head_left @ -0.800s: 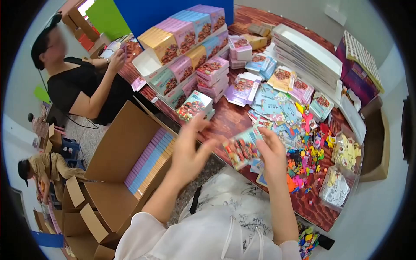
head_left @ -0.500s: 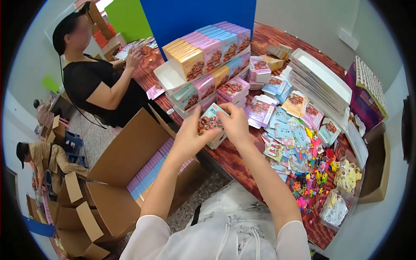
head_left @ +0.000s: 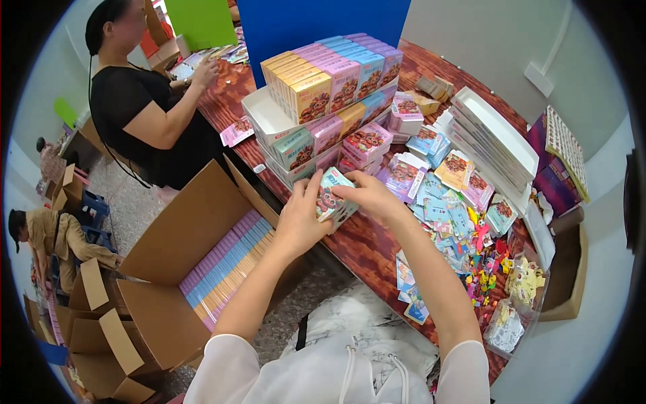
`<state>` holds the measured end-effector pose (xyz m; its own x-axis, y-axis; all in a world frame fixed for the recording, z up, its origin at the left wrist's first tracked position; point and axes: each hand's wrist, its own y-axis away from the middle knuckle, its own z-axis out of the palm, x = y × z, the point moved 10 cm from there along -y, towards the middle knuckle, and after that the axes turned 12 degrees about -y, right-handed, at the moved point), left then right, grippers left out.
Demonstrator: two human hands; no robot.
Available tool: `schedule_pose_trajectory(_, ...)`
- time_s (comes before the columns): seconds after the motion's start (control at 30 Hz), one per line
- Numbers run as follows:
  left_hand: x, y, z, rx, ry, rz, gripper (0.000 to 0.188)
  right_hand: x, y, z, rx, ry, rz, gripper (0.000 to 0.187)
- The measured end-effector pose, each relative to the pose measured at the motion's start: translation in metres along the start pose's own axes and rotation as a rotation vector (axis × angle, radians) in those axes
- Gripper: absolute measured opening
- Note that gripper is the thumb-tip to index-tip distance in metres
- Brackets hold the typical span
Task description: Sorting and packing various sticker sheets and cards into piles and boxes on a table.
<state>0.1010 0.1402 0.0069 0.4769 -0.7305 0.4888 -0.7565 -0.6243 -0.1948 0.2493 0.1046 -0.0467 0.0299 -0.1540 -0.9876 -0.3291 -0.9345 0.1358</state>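
Just over the table's near edge, a small pale green printed box (head_left: 330, 190) is held between my two hands. My left hand (head_left: 303, 219) wraps its left side and lower corner. From the right, my right hand (head_left: 377, 196) grips the box with the thumb across its top; some of these fingers are hidden behind it. Beyond the hands stand stacked white trays (head_left: 268, 113) filled with yellow (head_left: 313, 96), pink, blue and purple boxes. A short pile of pink boxes (head_left: 367, 141) sits beside the trays, close to my right hand.
An open carton (head_left: 161, 236) packed with rows of boxes stands at the left. Across the table's right lie loose cards (head_left: 444, 209), small colourful toys (head_left: 494, 266), plastic bags of pieces (head_left: 505, 328) and stacked white trays (head_left: 498, 135). A co-worker (head_left: 145, 101) stands at the far left.
The pale green box has turned in my hands and now shows more of its side. My view has shifted slightly, showing more of the packed carton.
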Motion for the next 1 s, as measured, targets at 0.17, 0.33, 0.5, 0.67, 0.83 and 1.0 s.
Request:
schedule_pose_trajectory(0.17,0.006,0.002,-0.001,0.048,-0.019,0.035,0.115,0.003,0.006,0.003,-0.044,-0.163,0.149,0.067)
schedule_pose_trajectory(0.33,0.009,-0.001,0.009,0.014,-0.023,-0.006,0.115,0.026,-0.014,-0.012,-0.035,-0.127,0.100,0.070)
schedule_pose_trajectory(0.5,0.008,-0.003,0.006,0.063,0.025,0.037,0.106,0.006,-0.009,-0.005,-0.036,-0.159,0.065,0.071)
schedule_pose_trajectory(0.67,0.027,0.003,-0.002,0.164,0.006,0.150,0.103,0.004,-0.007,-0.017,-0.005,-0.074,0.056,0.088)
schedule_pose_trajectory(0.83,0.054,0.014,-0.006,0.245,0.013,0.275,0.104,-0.040,0.020,-0.017,-0.139,-0.253,0.003,0.092)
schedule_pose_trajectory(1.0,0.052,0.043,0.008,0.201,0.792,0.223,0.098,-0.071,0.074,-0.039,-0.070,0.077,-0.112,0.082)
